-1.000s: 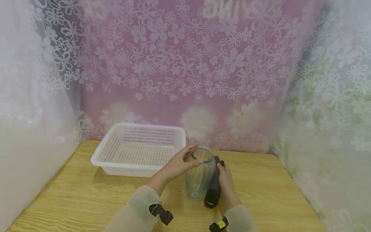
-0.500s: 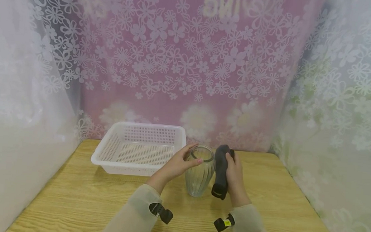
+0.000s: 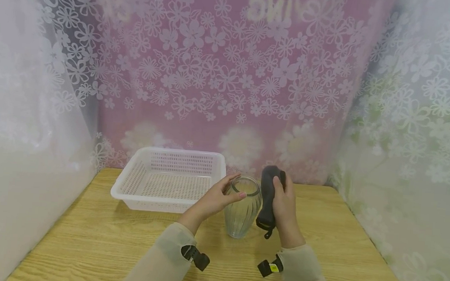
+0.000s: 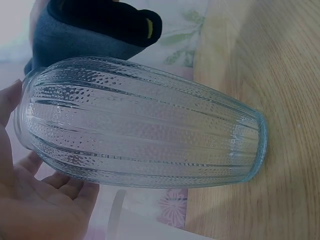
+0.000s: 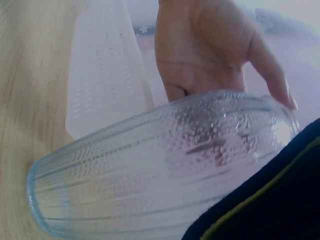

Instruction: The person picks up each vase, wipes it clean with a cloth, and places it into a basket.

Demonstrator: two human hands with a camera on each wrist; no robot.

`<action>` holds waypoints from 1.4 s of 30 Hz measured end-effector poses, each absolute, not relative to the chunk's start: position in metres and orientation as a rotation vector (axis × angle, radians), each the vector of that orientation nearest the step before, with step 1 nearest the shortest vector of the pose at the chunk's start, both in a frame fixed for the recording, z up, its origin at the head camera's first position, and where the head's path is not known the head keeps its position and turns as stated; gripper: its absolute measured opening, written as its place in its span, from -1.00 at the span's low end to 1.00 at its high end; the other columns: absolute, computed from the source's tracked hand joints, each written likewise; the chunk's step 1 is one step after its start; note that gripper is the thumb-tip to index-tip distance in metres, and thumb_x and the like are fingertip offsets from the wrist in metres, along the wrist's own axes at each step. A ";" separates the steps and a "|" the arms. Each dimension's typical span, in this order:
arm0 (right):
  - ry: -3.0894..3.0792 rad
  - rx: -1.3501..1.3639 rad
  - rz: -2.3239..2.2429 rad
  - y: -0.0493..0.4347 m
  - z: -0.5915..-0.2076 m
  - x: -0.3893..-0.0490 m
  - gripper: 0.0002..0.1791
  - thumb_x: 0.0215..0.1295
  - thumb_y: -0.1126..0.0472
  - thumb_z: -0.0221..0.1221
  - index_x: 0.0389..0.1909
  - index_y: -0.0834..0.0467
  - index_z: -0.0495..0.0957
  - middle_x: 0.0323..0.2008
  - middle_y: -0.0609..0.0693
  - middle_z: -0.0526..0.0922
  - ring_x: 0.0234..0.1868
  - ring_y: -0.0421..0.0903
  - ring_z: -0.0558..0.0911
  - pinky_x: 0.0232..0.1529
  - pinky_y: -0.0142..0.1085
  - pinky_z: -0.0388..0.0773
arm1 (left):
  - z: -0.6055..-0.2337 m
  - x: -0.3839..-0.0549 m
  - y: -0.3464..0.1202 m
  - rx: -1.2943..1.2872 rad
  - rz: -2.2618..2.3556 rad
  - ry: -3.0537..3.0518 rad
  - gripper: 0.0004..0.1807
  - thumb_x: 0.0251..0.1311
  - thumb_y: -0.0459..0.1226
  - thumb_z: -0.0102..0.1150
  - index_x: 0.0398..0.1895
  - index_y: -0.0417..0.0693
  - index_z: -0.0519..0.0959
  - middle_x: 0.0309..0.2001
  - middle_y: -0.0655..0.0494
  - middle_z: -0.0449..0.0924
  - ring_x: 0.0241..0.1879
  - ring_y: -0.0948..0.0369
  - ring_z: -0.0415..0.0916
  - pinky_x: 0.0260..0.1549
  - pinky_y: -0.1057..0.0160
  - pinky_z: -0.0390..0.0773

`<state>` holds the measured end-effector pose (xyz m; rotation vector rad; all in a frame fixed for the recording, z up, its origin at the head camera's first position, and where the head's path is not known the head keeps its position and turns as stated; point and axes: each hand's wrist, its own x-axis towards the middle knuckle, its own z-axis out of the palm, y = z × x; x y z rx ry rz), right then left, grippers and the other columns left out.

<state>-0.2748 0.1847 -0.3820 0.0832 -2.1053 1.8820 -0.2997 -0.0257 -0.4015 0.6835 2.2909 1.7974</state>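
A clear ribbed glass vase (image 3: 242, 215) stands upright on the wooden table. My left hand (image 3: 216, 196) holds it at the neck, thumb in front of the rim and fingers round the far side. In the left wrist view the vase (image 4: 145, 125) shows its dimpled, ribbed wall. Just right of the vase, my right hand (image 3: 285, 208) grips a long dark grey fabric bundle (image 3: 269, 196), raised beside the rim with a small loop hanging from its lower end. The left wrist view shows this fabric bundle (image 4: 85, 37) with a black end and a bit of yellow.
A white perforated plastic basket (image 3: 169, 205) sits at the back left of the wooden table (image 3: 131, 247), close to my left hand. Flower-patterned sheeting (image 3: 226, 71) hangs behind the table and along both sides.
My right hand has raised the dark fabric bundle from low beside the vase up to rim height, slightly to the right at first. The left hand and the vase have stayed in place.
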 end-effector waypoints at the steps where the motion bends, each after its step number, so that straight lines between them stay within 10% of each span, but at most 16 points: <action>1: -2.101 0.100 1.839 0.183 -0.382 -0.274 -0.35 0.59 -0.11 -0.13 0.56 0.08 0.08 0.41 0.23 0.27 0.32 0.20 0.37 0.28 0.10 0.33 | -0.401 -0.300 -0.026 0.686 1.797 2.292 -0.21 0.25 0.12 0.29 0.51 0.52 0.16 0.58 0.16 -0.03 0.55 0.03 -0.08 0.42 -0.16 0.09; 20: -1.920 0.420 1.134 0.141 -0.391 -0.265 -0.44 0.53 0.22 0.03 0.50 0.08 0.23 0.49 0.11 0.19 0.46 0.17 0.22 0.24 0.27 0.33 | -0.398 -0.297 -0.025 0.706 1.789 2.291 -0.18 0.26 0.14 0.28 0.53 0.48 0.13 0.59 0.16 -0.09 0.56 0.02 -0.14 0.42 -0.20 0.07; 42: -2.085 0.290 1.010 0.142 -0.405 -0.269 -0.41 0.55 0.04 0.02 0.53 0.02 0.20 0.52 0.14 0.12 0.35 0.30 0.33 0.02 0.28 0.47 | -0.400 -0.297 -0.025 0.678 1.794 2.278 -0.19 0.25 0.12 0.30 0.53 0.50 0.14 0.59 0.15 -0.08 0.56 0.00 -0.14 0.41 -0.23 0.06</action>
